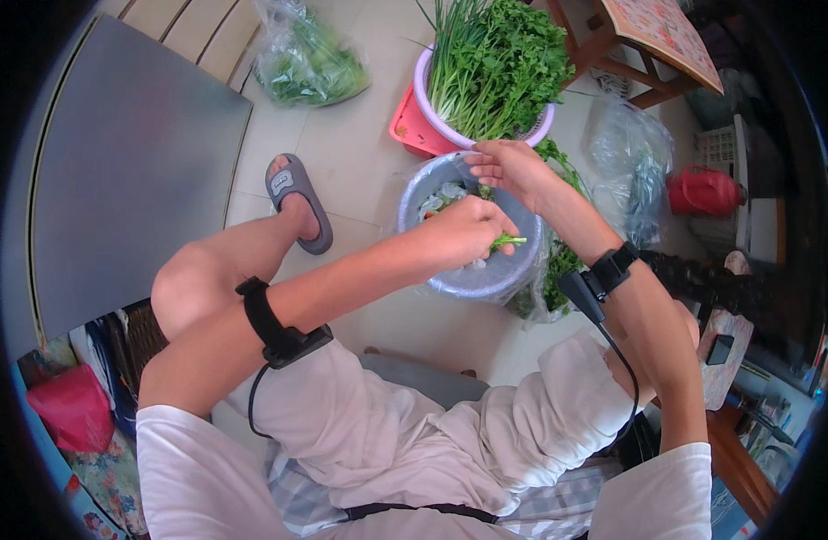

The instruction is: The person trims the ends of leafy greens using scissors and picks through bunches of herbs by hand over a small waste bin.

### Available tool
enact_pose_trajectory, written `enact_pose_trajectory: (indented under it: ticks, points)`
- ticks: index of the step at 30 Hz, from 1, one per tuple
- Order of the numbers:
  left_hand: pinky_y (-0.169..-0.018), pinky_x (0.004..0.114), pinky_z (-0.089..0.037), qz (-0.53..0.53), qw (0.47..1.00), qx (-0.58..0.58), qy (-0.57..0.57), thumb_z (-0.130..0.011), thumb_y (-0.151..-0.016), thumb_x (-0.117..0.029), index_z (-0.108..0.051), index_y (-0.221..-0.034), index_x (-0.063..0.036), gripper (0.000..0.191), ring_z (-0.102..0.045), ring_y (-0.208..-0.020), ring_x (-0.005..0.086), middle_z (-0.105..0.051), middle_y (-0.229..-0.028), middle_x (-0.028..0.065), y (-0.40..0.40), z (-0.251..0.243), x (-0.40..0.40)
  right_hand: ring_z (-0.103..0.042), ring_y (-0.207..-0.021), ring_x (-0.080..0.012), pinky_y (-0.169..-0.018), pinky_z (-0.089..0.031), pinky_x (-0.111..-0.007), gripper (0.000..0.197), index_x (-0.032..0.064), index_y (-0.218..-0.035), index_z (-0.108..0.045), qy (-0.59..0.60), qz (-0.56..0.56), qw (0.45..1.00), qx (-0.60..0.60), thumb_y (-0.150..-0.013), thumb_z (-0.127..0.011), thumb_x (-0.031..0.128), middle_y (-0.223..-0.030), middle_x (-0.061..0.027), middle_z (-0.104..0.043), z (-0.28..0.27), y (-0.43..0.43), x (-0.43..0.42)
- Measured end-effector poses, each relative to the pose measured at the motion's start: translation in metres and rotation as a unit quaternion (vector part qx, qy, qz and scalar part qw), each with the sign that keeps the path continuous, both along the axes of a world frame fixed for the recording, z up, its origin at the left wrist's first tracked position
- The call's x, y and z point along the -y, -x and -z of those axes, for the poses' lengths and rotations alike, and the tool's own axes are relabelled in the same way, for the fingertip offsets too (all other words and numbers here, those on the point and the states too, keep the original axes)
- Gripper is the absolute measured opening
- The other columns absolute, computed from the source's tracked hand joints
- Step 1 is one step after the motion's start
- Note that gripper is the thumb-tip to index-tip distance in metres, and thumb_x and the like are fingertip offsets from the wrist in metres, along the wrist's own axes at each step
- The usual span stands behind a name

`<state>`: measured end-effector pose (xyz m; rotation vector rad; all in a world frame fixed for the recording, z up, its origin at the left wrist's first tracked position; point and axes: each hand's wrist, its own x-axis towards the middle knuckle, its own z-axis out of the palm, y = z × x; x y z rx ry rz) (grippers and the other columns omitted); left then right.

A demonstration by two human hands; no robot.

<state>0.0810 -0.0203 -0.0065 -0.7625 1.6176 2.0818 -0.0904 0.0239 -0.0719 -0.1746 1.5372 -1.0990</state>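
Over a bucket [522,266] lined with clear plastic, my left hand [458,233] pinches a short bunch of green stems [512,241]. Vegetable scraps and white pieces [447,196] lie inside the bucket, partly hidden under that hand. My right hand [512,169] hovers at the bucket's far rim, its fingers loosely spread and nothing visible in them. Just beyond it stands a purple plastic basket [422,77] heaped with leafy green herbs [515,61] and long, thin scallions or chives [447,54]. The basket rests on a red plastic container [414,128].
More greens [562,270] lie in plastic right of the bucket. A bag of green vegetables [312,71] sits far left, and a clear plastic bag [630,152] lies right, near a red jug-like vessel [704,191]. A wooden stool [663,34] and grey panel [137,169] flank the floor.
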Motion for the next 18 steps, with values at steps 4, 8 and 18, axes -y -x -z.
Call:
enact_pose_trajectory:
  ticks: [4,8,18]
  points:
    - [-0.064,0.022,-0.043,0.0,1.0,-0.007,0.012,-0.043,-0.099,-0.014,-0.064,-0.115,-0.0041,0.029,-0.049,-0.069,0.007,-0.069,-0.099,0.0031,0.004,-0.004,0.002,-0.064,-0.085,-0.0127,-0.074,-0.052,-0.026,0.024,0.0025,-0.111,-0.061,0.012,-0.06,0.996,-0.069,-0.099,-0.055,0.023,-0.103,-0.0069,-0.068,-0.027,-0.002,-0.005]
    - [-0.068,0.025,-0.047,-0.053,0.998,-0.016,-0.032,-0.04,-0.099,-0.012,-0.059,-0.12,-0.001,0.031,-0.057,-0.076,0.0108,-0.068,-0.105,0.009,0.012,-0.007,0.0,-0.063,-0.086,-0.0114,-0.074,-0.051,-0.026,0.027,0.0018,-0.111,-0.061,0.027,-0.09,0.989,-0.115,-0.099,-0.055,0.025,-0.102,-0.0061,-0.068,-0.042,0.004,-0.017]
    - [-0.088,0.033,-0.056,-0.092,0.993,-0.009,-0.072,-0.038,-0.101,-0.011,-0.053,-0.126,0.0013,0.032,-0.066,-0.106,0.0208,-0.064,-0.118,0.0158,0.013,-0.016,-0.001,-0.065,-0.091,-0.0108,-0.076,-0.052,-0.026,0.033,0.0033,-0.117,-0.064,0.04,-0.295,0.947,-0.122,-0.102,-0.055,0.032,-0.103,-0.0043,-0.069,-0.094,0.008,-0.081]
